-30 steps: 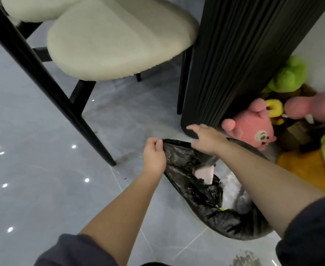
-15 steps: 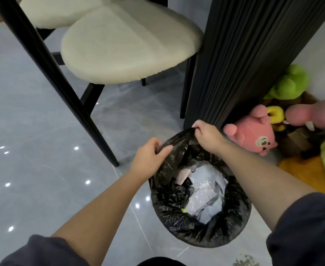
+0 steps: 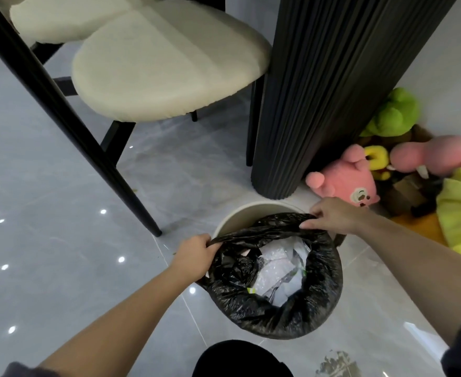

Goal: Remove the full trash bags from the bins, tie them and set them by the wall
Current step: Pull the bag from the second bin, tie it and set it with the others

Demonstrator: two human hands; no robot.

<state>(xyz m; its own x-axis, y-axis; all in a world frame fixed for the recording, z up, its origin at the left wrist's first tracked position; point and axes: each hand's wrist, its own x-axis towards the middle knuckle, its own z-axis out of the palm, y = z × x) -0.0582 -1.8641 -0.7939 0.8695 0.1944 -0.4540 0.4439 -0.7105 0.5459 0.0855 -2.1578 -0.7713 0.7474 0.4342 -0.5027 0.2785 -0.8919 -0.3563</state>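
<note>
A round cream bin point(image 3: 240, 216) stands on the grey floor, lined with a black trash bag point(image 3: 324, 289) that holds white paper and clear plastic waste. The bag's far edge is peeled off the rim, so the bin's inner wall shows at the back. My left hand point(image 3: 194, 254) pinches the bag's edge at the bin's left side. My right hand point(image 3: 332, 216) grips the bag's edge at the far right. The bag's near edge is still folded over the rim.
A black fluted table column point(image 3: 319, 104) rises just behind the bin. Cream-seated chairs point(image 3: 164, 63) with black legs point(image 3: 69, 126) stand to the left. Pink point(image 3: 346, 183) and green point(image 3: 392, 112) plush toys and yellow cloth point(image 3: 460, 208) lie by the wall at right.
The bag's far edge has come off the bin rim and been drawn toward me, baring the cream inner wall. Both hands kept their grip; the view rose to look more squarely down into the bin.
</note>
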